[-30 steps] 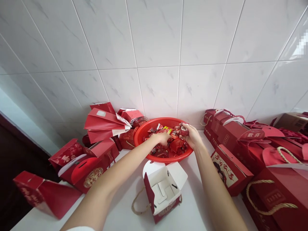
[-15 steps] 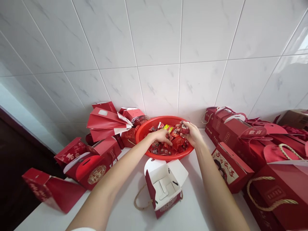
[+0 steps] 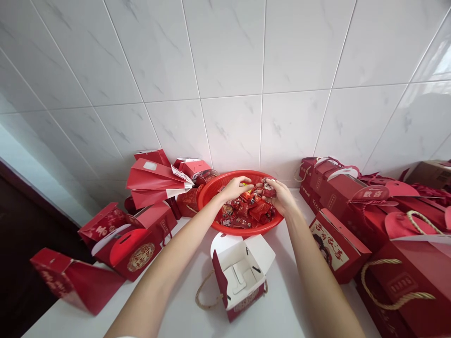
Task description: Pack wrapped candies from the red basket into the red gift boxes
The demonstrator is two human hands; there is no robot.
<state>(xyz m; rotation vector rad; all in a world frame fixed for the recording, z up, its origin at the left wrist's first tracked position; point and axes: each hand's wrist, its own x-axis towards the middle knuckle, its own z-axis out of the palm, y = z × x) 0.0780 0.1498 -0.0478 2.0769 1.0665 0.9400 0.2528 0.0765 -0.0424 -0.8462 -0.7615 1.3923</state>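
Note:
A red plastic basket [image 3: 207, 192] full of wrapped candies [image 3: 243, 213] stands against the wall. My left hand [image 3: 235, 188] hovers over its left part, fingers stretched out and apart, with nothing visible in them. At the basket's right side, my right hand [image 3: 282, 195] is closed around a dark red candy packet [image 3: 268, 188] with a pale print. In front of the basket sits an open gift box [image 3: 243, 272], dark red outside and white inside. Its flaps are spread and a rope handle [image 3: 204, 293] hangs to the left. No candies show inside the box.
Several red gift boxes [image 3: 141, 249] stand at the left, some folded shut, beside a fanned stack of red card [image 3: 151, 180]. More red boxes with rope handles [image 3: 405, 277] crowd the right side. A tiled wall [image 3: 232, 126] closes off the back of the white table [image 3: 186, 310].
My left hand has lifted from among the candies and moved slightly up and back, its fingers opening. The right hand stays at nearly the same spot with the packet.

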